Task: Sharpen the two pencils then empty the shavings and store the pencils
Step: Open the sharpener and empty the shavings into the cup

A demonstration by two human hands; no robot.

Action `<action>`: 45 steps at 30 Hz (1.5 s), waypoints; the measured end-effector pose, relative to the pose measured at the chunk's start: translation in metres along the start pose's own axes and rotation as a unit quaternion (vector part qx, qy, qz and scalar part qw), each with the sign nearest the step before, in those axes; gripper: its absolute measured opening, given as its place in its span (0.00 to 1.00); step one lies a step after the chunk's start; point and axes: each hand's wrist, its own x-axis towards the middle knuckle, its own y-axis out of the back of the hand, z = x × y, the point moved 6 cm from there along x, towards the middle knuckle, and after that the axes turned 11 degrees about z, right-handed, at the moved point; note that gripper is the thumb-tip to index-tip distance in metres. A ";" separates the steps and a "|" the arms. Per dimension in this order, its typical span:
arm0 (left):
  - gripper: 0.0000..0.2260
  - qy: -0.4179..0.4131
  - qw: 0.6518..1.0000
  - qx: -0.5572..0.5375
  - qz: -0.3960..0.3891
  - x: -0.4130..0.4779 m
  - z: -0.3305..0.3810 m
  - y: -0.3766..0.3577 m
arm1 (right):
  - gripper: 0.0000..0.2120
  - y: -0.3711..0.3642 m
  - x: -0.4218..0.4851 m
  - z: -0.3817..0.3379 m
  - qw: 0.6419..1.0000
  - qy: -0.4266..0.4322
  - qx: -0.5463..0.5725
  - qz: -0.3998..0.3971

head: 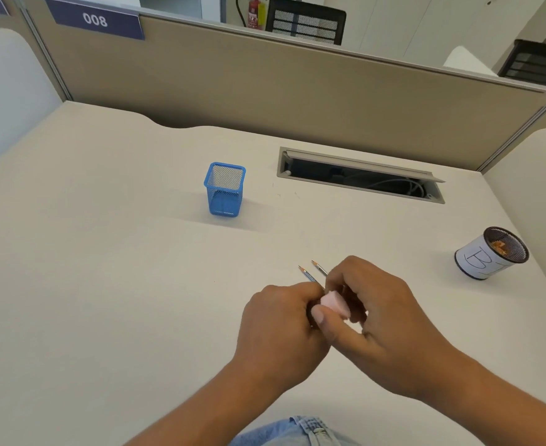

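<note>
A small pink sharpener (335, 303) is gripped between both hands near the desk's front middle. My left hand (281, 323) closes on it from the left and my right hand (378, 317) from the right. Two pencils lie side by side on the desk just beyond my hands, with only their sharpened tips showing: one pencil (307, 274) on the left, the other pencil (319, 268) on the right. An empty blue mesh pencil holder (225, 191) stands upright farther back. At the right a black mesh cup wrapped in white paper (490, 254) holds shavings.
An open cable slot (362, 177) with wires is set into the white desk (104, 252) behind the pencils. A beige partition (265, 85) closes the back and sides. My denim-clad lap (297, 432) shows at the front edge.
</note>
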 end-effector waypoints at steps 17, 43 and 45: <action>0.14 0.049 0.998 -0.026 -0.003 0.007 -0.008 0.000 | 0.13 0.012 -0.001 -0.004 0.975 -0.162 0.150 0.018; 0.17 0.034 0.997 -0.038 -0.051 0.011 -0.029 0.039 | 0.17 -0.023 0.006 -0.033 0.955 -0.240 0.172 0.029; 0.15 0.018 0.997 -0.045 -0.054 0.012 -0.030 0.042 | 0.16 -0.025 0.006 -0.032 0.952 -0.246 0.179 0.044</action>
